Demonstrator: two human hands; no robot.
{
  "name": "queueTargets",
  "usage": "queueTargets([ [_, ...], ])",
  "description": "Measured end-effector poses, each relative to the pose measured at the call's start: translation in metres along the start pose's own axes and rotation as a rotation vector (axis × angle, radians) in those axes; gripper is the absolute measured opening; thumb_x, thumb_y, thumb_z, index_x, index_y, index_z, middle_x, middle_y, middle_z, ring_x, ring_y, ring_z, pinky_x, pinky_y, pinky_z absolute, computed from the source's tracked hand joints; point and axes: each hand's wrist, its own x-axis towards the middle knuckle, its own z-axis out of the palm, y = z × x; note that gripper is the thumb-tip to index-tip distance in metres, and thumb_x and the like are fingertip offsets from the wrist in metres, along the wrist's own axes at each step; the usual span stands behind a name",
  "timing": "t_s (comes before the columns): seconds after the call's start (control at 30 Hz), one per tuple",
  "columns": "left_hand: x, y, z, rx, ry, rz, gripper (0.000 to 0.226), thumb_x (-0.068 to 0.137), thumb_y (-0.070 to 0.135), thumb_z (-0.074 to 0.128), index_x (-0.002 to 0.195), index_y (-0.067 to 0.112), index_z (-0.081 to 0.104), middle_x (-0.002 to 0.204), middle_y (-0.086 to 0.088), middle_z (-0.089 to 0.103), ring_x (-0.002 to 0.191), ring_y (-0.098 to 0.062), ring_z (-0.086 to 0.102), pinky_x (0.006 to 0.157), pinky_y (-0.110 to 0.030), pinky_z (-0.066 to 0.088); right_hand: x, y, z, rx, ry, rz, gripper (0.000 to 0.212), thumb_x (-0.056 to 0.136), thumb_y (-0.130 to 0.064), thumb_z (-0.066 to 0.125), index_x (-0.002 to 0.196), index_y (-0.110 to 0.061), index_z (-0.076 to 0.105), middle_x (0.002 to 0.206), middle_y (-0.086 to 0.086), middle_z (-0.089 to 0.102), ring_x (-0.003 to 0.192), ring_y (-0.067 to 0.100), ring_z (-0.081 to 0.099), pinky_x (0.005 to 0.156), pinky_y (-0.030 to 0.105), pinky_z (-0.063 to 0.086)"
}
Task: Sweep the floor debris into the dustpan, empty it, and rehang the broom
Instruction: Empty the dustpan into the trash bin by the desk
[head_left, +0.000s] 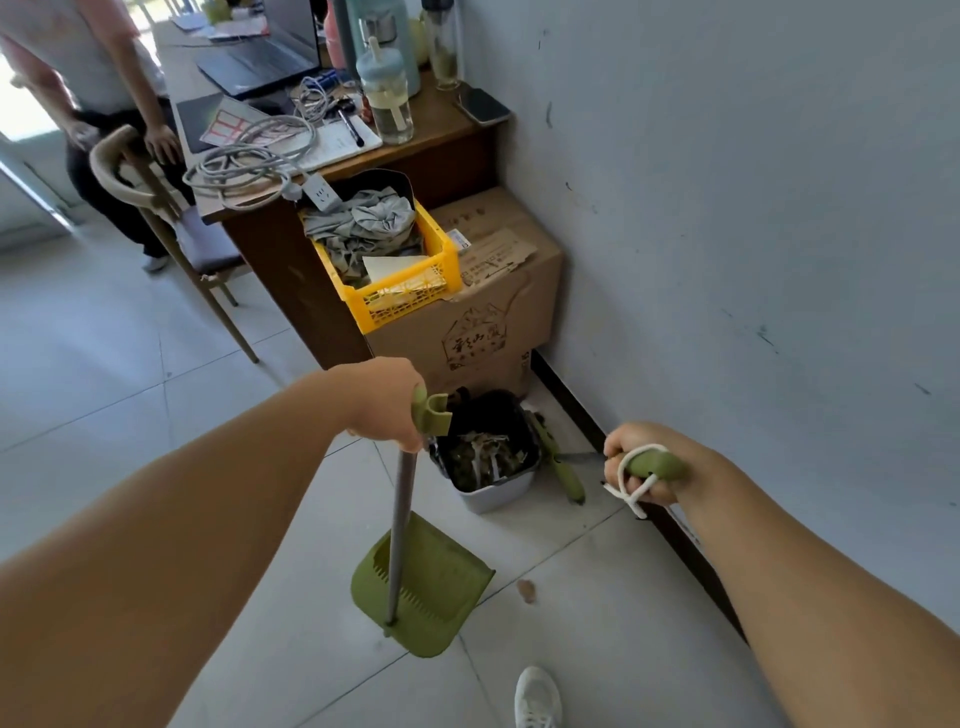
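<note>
Hands grip one tool each. The left hand (387, 405) is closed round the top of the dustpan handle (400, 525), a grey pole that runs almost straight down to the green dustpan (431, 592) resting on the tiled floor (130, 415). The right hand (641, 470) is clenched on the green broom grip (657, 466), with its white hanging loop (631, 486) wound over the fingers; the broom shaft (576, 457) runs from this fist leftward and away, toward the broom head (558, 462), which lies beside the bin.

Key relation: the one visible scrap of debris (526, 591) lies on the floor just right of the pan's mouth, nearer the viewer than the broom head and roughly between the two hands. Judged from this, the broom must be drawn back toward the wearer and swept leftward, its long axis swinging across the pan's open edge.

Surroundings: a grey waste bin (493, 493), already holding rubbish, stands just beyond the pan; behind it a cardboard box (498, 322) carries a yellow crate (405, 296). The wall (753, 208) and dark skirting (675, 530) close off the right side. A white shoe (537, 699) stands near the sweep path.
</note>
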Motion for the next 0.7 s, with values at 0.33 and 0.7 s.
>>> queueTargets([
  [0.33, 0.027, -0.003, 0.008, -0.021, -0.007, -0.075, 0.025, 0.074, 0.034, 0.078, 0.089, 0.017, 0.068, 0.085, -0.003, 0.068, 0.087, -0.022, 0.066, 0.083, -0.042, 0.058, 0.070, -0.043, 0.024, -0.337, 0.089, 0.031, 0.028, 0.093, -0.010, 0.034, 0.065, -0.007, 0.042, 0.049, 0.011, 0.054, 0.056, 0.027, 0.051, 0.044, 0.020, 0.038],
  [0.7, 0.027, 0.000, 0.026, -0.050, -0.029, -0.087, 0.025, 0.077, 0.032, 0.078, 0.094, 0.017, 0.067, 0.090, -0.002, 0.067, 0.089, -0.020, 0.064, 0.080, -0.035, 0.055, 0.065, -0.028, 0.047, -1.129, 0.075, -0.051, 0.034, 0.094, 0.004, 0.034, 0.062, -0.008, 0.038, 0.065, 0.006, 0.032, 0.054, 0.015, 0.026, 0.055, 0.024, 0.030],
])
